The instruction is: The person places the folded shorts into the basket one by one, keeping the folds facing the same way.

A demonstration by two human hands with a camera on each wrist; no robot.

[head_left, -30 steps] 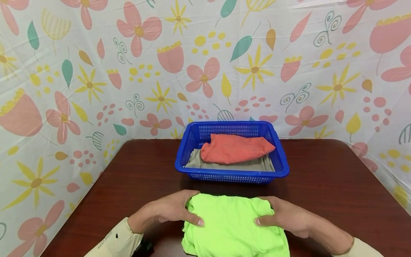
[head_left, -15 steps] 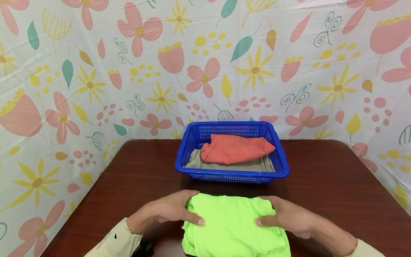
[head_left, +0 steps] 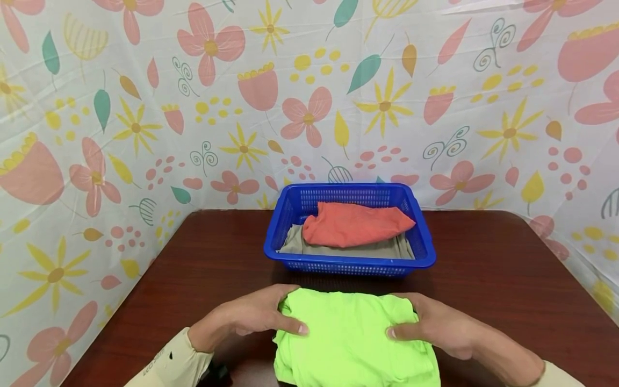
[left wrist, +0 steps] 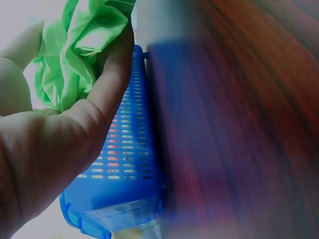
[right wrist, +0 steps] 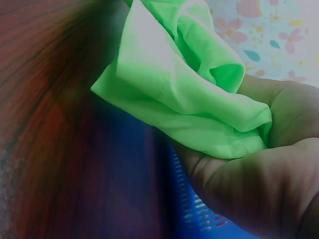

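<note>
A folded neon-green garment (head_left: 355,344) spans the space between both hands at the near side of the table. My left hand (head_left: 261,312) grips its left edge, thumb on top and fingers underneath. On the opposite edge my right hand (head_left: 437,328) holds it the same way, fingers hidden beneath the cloth. In the left wrist view the bunched cloth (left wrist: 75,55) sits between thumb and fingers. The right wrist view shows loose layered folds (right wrist: 179,94) hanging from the grip, over the table top.
Just beyond the garment stands a blue perforated basket (head_left: 350,262) on the dark brown table (head_left: 483,258). Inside it lie a coral-red folded cloth (head_left: 358,223) and a grey-beige cloth (head_left: 338,250) beneath. A flower-patterned sheet (head_left: 309,80) hangs behind and along the sides.
The green garment and both hands have risen very slightly in the head view, and the right hand has shifted a touch to the right. The basket stays put.
</note>
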